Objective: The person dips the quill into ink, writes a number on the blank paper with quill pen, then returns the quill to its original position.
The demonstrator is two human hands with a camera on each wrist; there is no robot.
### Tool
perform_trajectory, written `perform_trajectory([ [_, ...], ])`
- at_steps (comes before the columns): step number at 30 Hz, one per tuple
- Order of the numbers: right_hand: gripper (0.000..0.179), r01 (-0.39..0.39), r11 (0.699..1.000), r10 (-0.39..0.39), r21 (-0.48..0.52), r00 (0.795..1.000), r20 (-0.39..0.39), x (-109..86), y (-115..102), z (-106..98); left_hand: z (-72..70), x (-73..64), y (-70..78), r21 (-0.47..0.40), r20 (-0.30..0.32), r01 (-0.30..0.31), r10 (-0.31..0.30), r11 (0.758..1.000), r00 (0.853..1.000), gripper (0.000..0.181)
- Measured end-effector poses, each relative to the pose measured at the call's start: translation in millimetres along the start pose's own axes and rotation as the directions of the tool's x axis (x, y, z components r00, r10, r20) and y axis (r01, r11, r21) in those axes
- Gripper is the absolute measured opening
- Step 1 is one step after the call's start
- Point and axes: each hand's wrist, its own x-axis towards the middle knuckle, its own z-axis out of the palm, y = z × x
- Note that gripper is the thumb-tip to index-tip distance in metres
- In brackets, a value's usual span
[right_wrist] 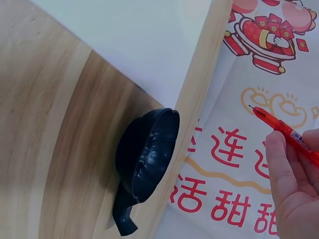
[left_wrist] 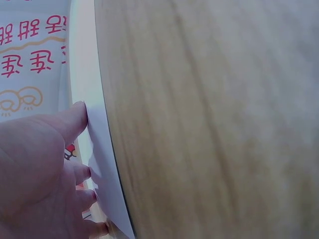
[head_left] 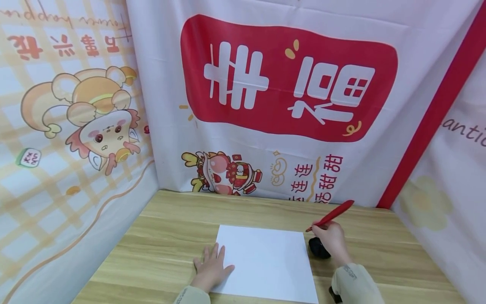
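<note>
Left hand (head_left: pixel 211 269) spread at left edge of white rectangular paper (head_left: pixel 269 261), flat on wood-grain table (head_left: pixel 152 253); right hand (head_left: pixel 334 240) pinches slim red plastic pen (head_left: pixel 338 211) near far-right corner. I'd brace paper, grip lightly.

Paper sheet (head_left: pixel 265 264) on surface (head_left: pixel 163 240), left hand (head_left: pixel 211 267) across its left edge. Ladle (head_left: pixel 318 248) right of sheet; pen (head_left: pixel 336 212) in right hand (head_left: pixel 334 240), near far-right corner. Cloth backdrop (head_left: pixel 282 84) behind.
</note>
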Motion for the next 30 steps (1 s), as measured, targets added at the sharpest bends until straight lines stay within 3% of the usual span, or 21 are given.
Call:
perform_trajectory([
  [14,0.017,0.037,0.999,-0.036,0.011,0.999,-0.011,6.1,-12,18,-2.5,-3.7,-1.2,-0.002,-0.008,-0.001,0.001,1.000,1.000,0.069],
  [30,0.019,-0.056,0.997,0.052,0.059,0.996,0.075,7.7,-26,32,-2.6,-2.9,0.0,0.000,-0.003,-0.004,0.004,1.000,1.000,0.069],
])
